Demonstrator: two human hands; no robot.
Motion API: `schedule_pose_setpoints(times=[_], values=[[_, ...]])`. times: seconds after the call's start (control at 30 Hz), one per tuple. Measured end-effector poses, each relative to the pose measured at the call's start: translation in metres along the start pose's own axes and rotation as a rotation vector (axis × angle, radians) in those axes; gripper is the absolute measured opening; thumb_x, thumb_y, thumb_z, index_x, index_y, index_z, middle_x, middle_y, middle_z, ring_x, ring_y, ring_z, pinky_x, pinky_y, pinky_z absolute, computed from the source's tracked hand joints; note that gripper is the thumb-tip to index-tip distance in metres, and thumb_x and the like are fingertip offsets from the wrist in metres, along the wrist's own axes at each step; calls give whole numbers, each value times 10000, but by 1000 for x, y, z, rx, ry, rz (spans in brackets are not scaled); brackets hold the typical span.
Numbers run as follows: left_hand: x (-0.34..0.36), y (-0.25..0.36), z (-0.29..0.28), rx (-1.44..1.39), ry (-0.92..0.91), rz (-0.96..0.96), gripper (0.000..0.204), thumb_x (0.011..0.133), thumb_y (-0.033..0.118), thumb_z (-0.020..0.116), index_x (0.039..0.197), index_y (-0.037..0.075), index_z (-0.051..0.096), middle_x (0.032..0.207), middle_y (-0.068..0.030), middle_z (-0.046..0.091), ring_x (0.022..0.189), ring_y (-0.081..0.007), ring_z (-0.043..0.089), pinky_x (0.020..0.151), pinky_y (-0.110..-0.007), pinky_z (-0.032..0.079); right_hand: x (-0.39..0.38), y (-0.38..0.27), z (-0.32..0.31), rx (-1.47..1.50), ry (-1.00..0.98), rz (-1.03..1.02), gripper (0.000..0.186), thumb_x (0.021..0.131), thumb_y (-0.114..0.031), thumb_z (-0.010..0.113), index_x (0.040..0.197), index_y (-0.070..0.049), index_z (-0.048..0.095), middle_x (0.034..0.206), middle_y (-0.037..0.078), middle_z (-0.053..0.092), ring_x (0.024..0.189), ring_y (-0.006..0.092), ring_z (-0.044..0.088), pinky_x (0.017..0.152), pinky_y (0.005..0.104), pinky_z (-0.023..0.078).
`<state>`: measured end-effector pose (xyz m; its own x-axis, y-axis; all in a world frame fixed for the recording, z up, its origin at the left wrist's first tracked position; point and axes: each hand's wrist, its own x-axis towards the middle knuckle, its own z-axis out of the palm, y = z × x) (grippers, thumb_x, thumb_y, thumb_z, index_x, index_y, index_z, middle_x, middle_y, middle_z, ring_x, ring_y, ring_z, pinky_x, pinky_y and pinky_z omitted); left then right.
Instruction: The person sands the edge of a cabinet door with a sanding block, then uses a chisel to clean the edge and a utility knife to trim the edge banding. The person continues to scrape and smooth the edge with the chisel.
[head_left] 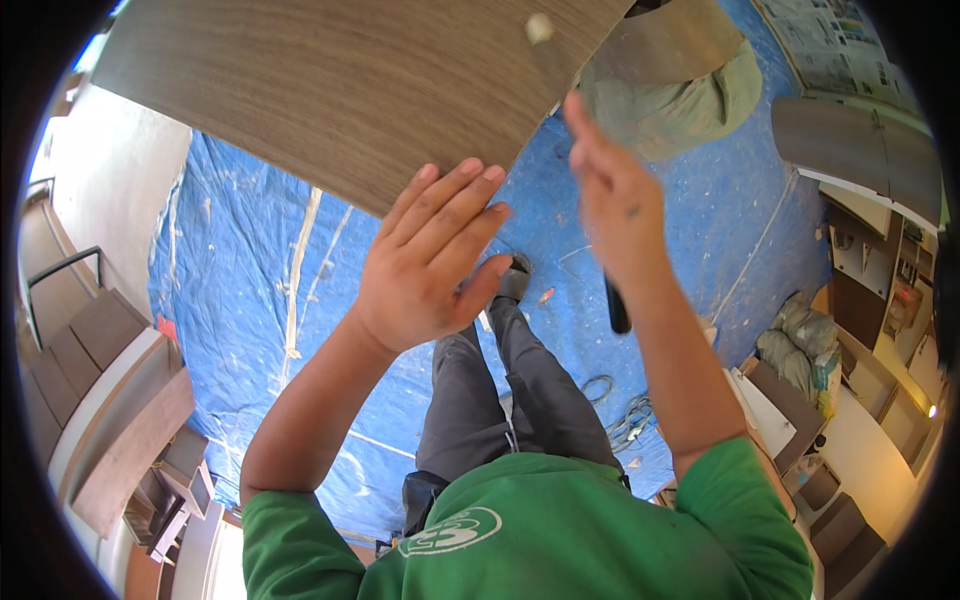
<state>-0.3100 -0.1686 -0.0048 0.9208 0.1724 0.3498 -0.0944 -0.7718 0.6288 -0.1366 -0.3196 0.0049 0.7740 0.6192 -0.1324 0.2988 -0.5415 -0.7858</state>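
Note:
A brown wood-grain panel (pixel 340 90) fills the upper middle, one corner pointing toward me. My left hand (pixel 430 255) lies on that near corner, palm down, fingers stretched out and the thumb apart. To the right of the panel, my right hand (pixel 620 205) is closed around a hammer, its black handle (pixel 617 305) sticking out below the fist. Motion smears the hammer's upper part; its pale round face (pixel 540 28) shows over the panel's right side. Whether it touches the panel I cannot tell.
A blue tarpaulin (pixel 240 290) covers the floor beneath me. A greenish sack (pixel 700 110) lies beyond my right hand. Cabinets (pixel 860 150) and stuffed bags (pixel 800 345) stand at the right; brown boards (pixel 135 450) stand at the left. A coiled cable (pixel 632 422) lies near my legs.

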Motion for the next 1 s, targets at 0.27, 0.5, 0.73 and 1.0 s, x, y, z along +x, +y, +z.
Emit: schedule_pose_setpoints(times=[0.27,0.5,0.73,1.0], values=[[0,-13,-11,231,111,-141,396,962,178,634,1307,-9,685,1481,-192,609,1417,-371,542,1213,-541,345,5,8,-1,-10,53,-152,538,989,-5,619,1485,-214,625,751,137,594,649,264,549,653,382,487],[8,-33,-21,218,180,-220,483,1033,171,547,1470,-36,555,1557,-213,530,1482,-396,458,1247,-540,283,-69,30,10,99,-189,-214,440,1080,-125,584,1520,-133,583,822,-14,574,674,75,513,617,247,450],[52,-34,-14,569,-110,-269,654,1095,455,447,1618,66,392,1704,-169,322,1603,-348,232,1301,-506,138,-117,22,-28,598,-72,425,531,1072,-106,587,1591,-134,479,834,8,568,612,87,527,534,245,455],[120,13,70,525,-279,27,679,1058,490,492,1620,121,398,1719,-139,284,1608,-328,207,1307,-535,135,-113,49,-54,792,169,573,613,1080,-139,559,1651,-103,339,809,1,551,530,70,485,435,241,407]])
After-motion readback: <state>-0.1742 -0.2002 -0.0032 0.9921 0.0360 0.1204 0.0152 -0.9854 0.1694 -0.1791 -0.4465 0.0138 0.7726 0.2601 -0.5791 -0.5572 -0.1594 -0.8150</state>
